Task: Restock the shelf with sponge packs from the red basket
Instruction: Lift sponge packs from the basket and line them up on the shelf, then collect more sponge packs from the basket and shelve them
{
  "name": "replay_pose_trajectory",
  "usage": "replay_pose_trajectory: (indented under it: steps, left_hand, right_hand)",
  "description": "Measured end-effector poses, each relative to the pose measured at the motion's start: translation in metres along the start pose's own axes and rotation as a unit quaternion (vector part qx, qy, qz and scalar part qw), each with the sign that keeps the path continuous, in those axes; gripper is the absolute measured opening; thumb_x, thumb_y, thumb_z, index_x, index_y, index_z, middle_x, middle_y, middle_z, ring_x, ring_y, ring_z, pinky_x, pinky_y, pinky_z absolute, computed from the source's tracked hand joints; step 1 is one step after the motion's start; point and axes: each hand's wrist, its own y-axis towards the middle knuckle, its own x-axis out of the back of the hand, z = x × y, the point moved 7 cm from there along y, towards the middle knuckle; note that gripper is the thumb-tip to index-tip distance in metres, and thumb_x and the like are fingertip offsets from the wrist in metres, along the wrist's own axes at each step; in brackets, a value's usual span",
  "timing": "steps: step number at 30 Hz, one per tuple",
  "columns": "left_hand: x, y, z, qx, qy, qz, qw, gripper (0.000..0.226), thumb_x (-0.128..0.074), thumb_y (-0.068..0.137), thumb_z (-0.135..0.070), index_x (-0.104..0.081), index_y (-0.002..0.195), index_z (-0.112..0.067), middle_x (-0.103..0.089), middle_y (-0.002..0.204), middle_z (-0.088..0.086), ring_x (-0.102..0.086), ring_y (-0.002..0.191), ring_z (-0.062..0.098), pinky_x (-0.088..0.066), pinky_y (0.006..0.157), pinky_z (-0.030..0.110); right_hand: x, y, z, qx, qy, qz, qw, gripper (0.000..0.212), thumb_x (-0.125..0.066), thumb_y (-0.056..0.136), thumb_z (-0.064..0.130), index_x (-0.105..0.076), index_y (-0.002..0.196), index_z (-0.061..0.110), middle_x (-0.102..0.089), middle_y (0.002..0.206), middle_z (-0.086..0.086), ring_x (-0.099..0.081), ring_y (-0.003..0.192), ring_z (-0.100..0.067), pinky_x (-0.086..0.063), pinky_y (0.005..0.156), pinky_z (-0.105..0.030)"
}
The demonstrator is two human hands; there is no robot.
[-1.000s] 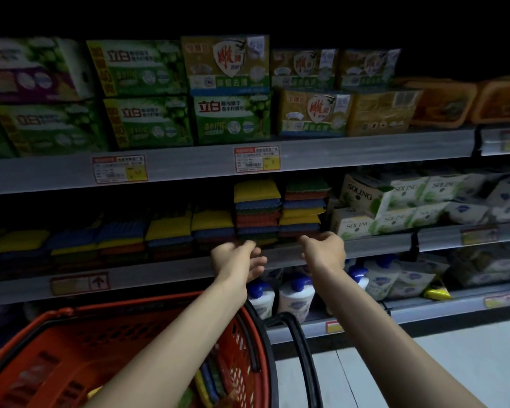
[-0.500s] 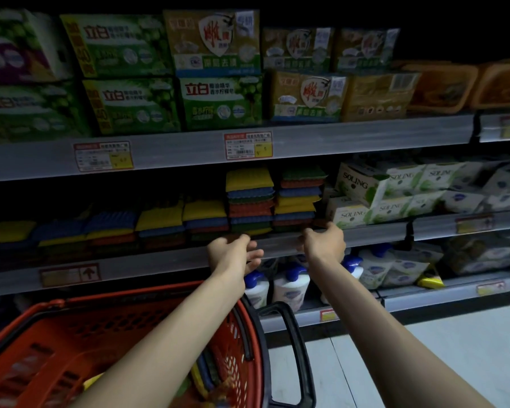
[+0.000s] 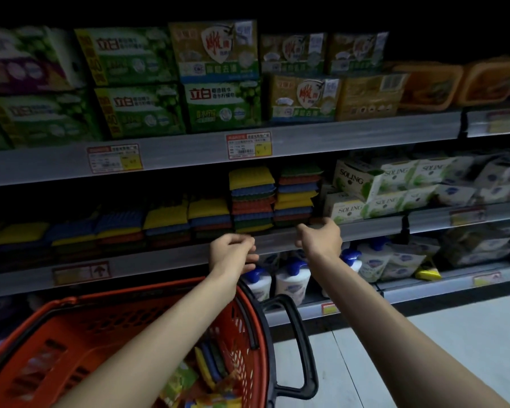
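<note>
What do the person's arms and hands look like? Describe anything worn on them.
Both arms are bare as far as the frame shows: no sleeves, no gloves. The left hand and right hand show no ring, watch or bracelet, and no markings can be seen in this dim light. The upper arms are out of frame.

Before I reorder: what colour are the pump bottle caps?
Blue caps, clearest in the head view.

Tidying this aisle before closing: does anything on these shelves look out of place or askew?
One SOLING box at the left end of its row on the middle shelf sits tilted, not squared up like its neighbours. On the bottom shelf, a small yellow item lies loose beside the pouches. The sponge packs look neatly stacked.
</note>
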Motion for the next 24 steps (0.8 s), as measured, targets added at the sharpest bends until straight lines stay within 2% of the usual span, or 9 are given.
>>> replay_pose_trajectory:
  steps: [2, 5, 8, 11, 14, 18, 20, 24]
  left_hand:
    - [0.01, -0.009, -0.006, -0.045, 0.05, 0.019, 0.998, 0.005, -0.069, 0.096, -0.016, -0.072, 0.099, -0.015, -0.076, 0.092, 0.007, -0.074, 0.084, 0.02, -0.059, 0.07, 0.031]
    - [0.029, -0.022, -0.016, -0.113, 0.115, 0.045, 0.986, 0.006, -0.071, 0.093, -0.017, -0.073, 0.096, -0.021, -0.074, 0.09, 0.003, -0.072, 0.091, 0.019, -0.054, 0.078, 0.029]
    - [0.056, -0.036, -0.029, -0.19, 0.181, 0.067, 0.963, 0.006, -0.073, 0.093, -0.02, -0.073, 0.097, -0.025, -0.073, 0.093, -0.005, -0.069, 0.091, 0.01, -0.053, 0.081, 0.024]
    - [0.091, -0.052, -0.036, -0.245, 0.253, 0.077, 0.933, 0.009, -0.07, 0.095, -0.029, -0.071, 0.104, -0.03, -0.071, 0.098, -0.011, -0.066, 0.094, 0.004, -0.054, 0.085, 0.028]
    - [0.132, -0.07, -0.035, -0.267, 0.315, 0.078, 0.907, 0.021, -0.067, 0.097, -0.036, -0.065, 0.118, -0.034, -0.063, 0.115, -0.016, -0.059, 0.108, 0.0, -0.047, 0.094, 0.023]
    - [0.188, -0.088, -0.024, -0.271, 0.391, 0.084, 0.875, 0.034, -0.064, 0.098, -0.042, -0.058, 0.13, -0.037, -0.053, 0.13, -0.019, -0.048, 0.119, -0.002, -0.037, 0.101, 0.022]
    - [0.217, -0.092, -0.012, -0.265, 0.42, 0.084, 0.864, 0.037, -0.063, 0.097, -0.045, -0.056, 0.133, -0.038, -0.05, 0.135, -0.019, -0.048, 0.123, 0.001, -0.04, 0.104, 0.028]
    - [0.267, -0.093, 0.014, -0.254, 0.463, 0.068, 0.847, 0.041, -0.063, 0.094, -0.051, -0.056, 0.133, -0.039, -0.05, 0.136, -0.018, -0.053, 0.125, 0.01, -0.048, 0.101, 0.037]
  right_hand:
    - [0.0, -0.016, 0.008, 0.009, 0.001, 0.017, 1.0, 0.04, -0.073, 0.078, 0.037, -0.059, 0.114, 0.025, -0.074, 0.099, -0.009, -0.074, 0.09, -0.031, -0.061, 0.086, -0.052]
    - [0.001, -0.045, 0.019, 0.034, -0.002, 0.047, 0.998, 0.023, -0.078, 0.085, 0.027, -0.064, 0.104, 0.025, -0.072, 0.082, -0.003, -0.075, 0.079, -0.026, -0.062, 0.083, -0.048]
    - [-0.001, -0.077, 0.029, 0.075, -0.022, 0.097, 0.992, 0.019, -0.079, 0.086, 0.026, -0.065, 0.099, 0.028, -0.073, 0.091, -0.004, -0.074, 0.083, -0.024, -0.06, 0.076, -0.041]
    - [-0.008, -0.113, 0.041, 0.111, -0.03, 0.153, 0.981, 0.023, -0.079, 0.088, 0.026, -0.067, 0.107, 0.022, -0.073, 0.097, -0.003, -0.073, 0.084, -0.018, -0.058, 0.073, -0.033]
    - [-0.021, -0.149, 0.05, 0.158, -0.066, 0.204, 0.964, 0.033, -0.081, 0.086, 0.033, -0.069, 0.115, 0.023, -0.072, 0.106, 0.0, -0.071, 0.096, -0.014, -0.059, 0.086, -0.035]
    - [-0.053, -0.194, 0.045, 0.2, -0.138, 0.266, 0.933, 0.043, -0.082, 0.084, 0.04, -0.068, 0.122, 0.026, -0.068, 0.114, 0.004, -0.067, 0.101, -0.009, -0.059, 0.089, -0.036]
    - [-0.073, -0.212, 0.034, 0.217, -0.182, 0.297, 0.912, 0.045, -0.082, 0.083, 0.039, -0.067, 0.124, 0.027, -0.067, 0.115, 0.004, -0.067, 0.102, -0.01, -0.059, 0.09, -0.037]
    - [-0.105, -0.23, 0.004, 0.25, -0.292, 0.321, 0.865, 0.049, -0.081, 0.084, 0.037, -0.066, 0.128, 0.023, -0.07, 0.121, 0.001, -0.066, 0.112, -0.015, -0.052, 0.092, -0.029]
